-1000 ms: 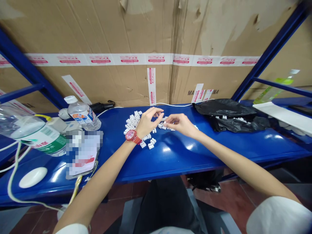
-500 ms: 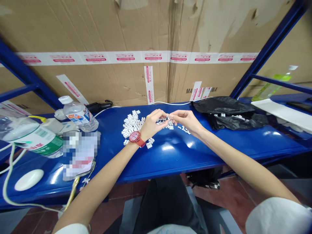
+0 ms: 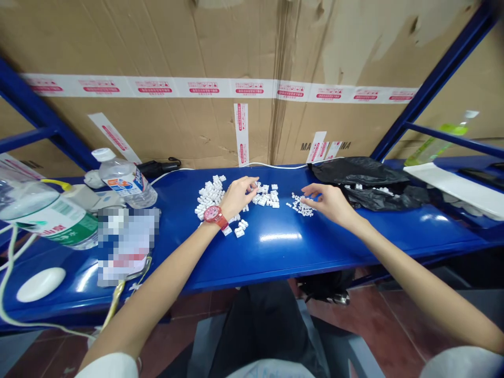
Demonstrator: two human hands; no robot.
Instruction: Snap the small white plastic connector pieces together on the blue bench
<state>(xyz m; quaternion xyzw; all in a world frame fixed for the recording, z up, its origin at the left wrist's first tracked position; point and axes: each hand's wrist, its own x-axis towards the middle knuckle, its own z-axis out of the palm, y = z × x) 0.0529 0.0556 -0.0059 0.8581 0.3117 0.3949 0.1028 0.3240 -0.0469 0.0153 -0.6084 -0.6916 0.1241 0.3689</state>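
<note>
My left hand (image 3: 236,195), with a red watch (image 3: 213,214) on its wrist, is over the left edge of the middle group of small white plastic pieces (image 3: 270,197). Its thumb and forefinger are apart, with white pieces showing beside the tips. Partly under this hand and wrist lies a larger heap of white plastic pieces (image 3: 208,195). My right hand (image 3: 327,202) hovers with parted fingers at the right side of a scatter of tiny white parts (image 3: 302,206). Its fingertips hide some of these parts.
A black plastic bag (image 3: 362,170) with white pieces inside lies at the back right. Bottles (image 3: 128,181) and cables crowd the left of the blue table (image 3: 275,257), near a white mouse (image 3: 41,284). Cardboard (image 3: 177,126) stands behind. A white tray (image 3: 457,189) is far right.
My hands have separated from around a small piece held between them. The left moved slightly left; the right moved right to the tiny parts, and its fingers opened.
</note>
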